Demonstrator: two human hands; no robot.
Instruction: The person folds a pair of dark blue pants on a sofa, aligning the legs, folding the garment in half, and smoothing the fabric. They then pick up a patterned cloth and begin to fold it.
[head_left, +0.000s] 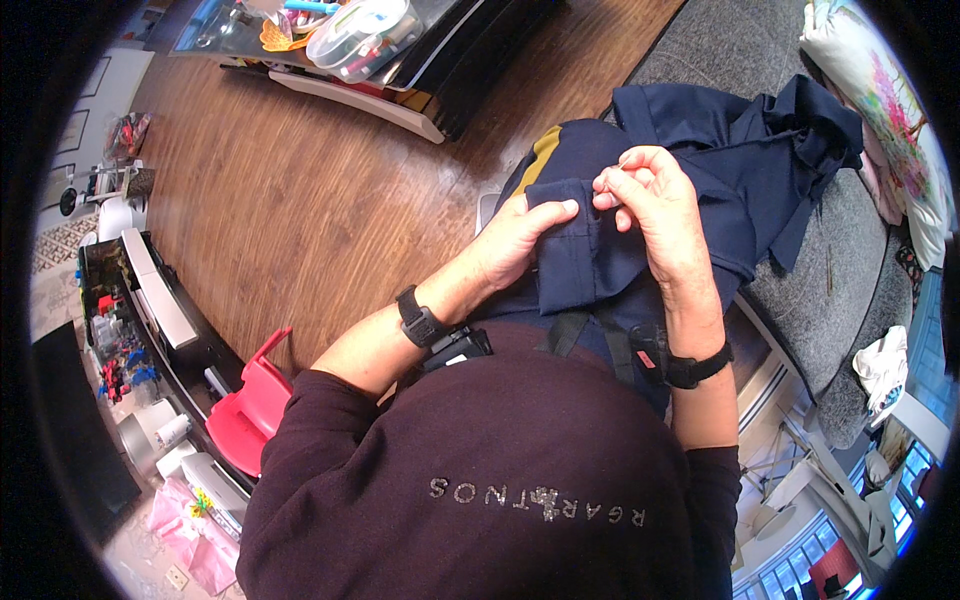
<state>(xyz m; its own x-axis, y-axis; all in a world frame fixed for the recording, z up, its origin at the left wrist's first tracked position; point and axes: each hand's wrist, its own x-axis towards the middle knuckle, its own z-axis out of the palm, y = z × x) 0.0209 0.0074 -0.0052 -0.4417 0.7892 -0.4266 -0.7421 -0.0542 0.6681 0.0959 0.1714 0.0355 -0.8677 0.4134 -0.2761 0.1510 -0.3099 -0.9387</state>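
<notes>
Navy blue cloth (720, 169), apparently a garment, lies over my lap and spreads onto the sofa. My left hand (517, 232) pinches a folded, stitched edge (566, 259) of it, thumb on top and the other fingers hidden beneath. Just to the right, above the same fold, my right hand (660, 202) has thumb and forefinger closed on a thin needle-like object (623, 165). Most of that object is covered by the fingertips, and no thread can be made out.
A grey sofa (795, 300) extends to my right, with a floral cushion (870, 97) and a white cloth (883, 371). Ahead stands a low table (442, 45) bearing a clear plastic box (365, 37). A red chair (251, 409) and a cluttered cabinet (161, 292) are at left.
</notes>
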